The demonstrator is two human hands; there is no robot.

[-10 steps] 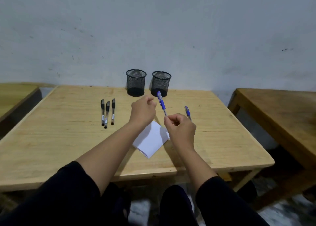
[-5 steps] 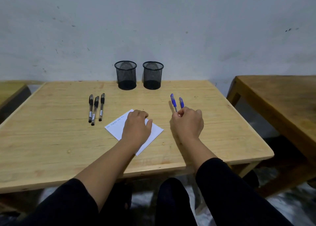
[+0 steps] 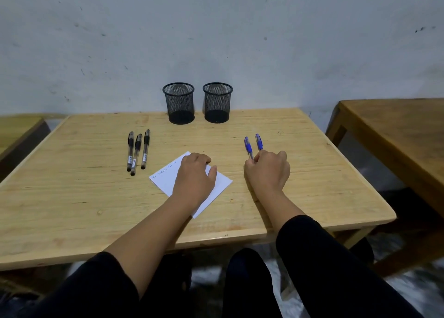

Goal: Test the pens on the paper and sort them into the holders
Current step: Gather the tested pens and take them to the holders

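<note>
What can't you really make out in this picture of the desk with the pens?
Head view only:
- Lower ends of the two blue pens: covered by the right hand, so whether it grips one or both is unclear.
- Middle of the paper: under the left hand.
- Scribbles along the paper's edge: too small to read.
- Insides of both mesh holders: dark, contents not discernible.

On the wooden table (image 3: pixel 72 197), the left hand (image 3: pixel 195 177) lies flat on the paper (image 3: pixel 165 179), the right hand (image 3: pixel 269 171) curls around the near ends of two blue pens (image 3: pixel 248 145) right of the paper, three black pens (image 3: pixel 138 149) lie left of it, and two mesh holders (image 3: pixel 179 103) stand beyond it.
</note>
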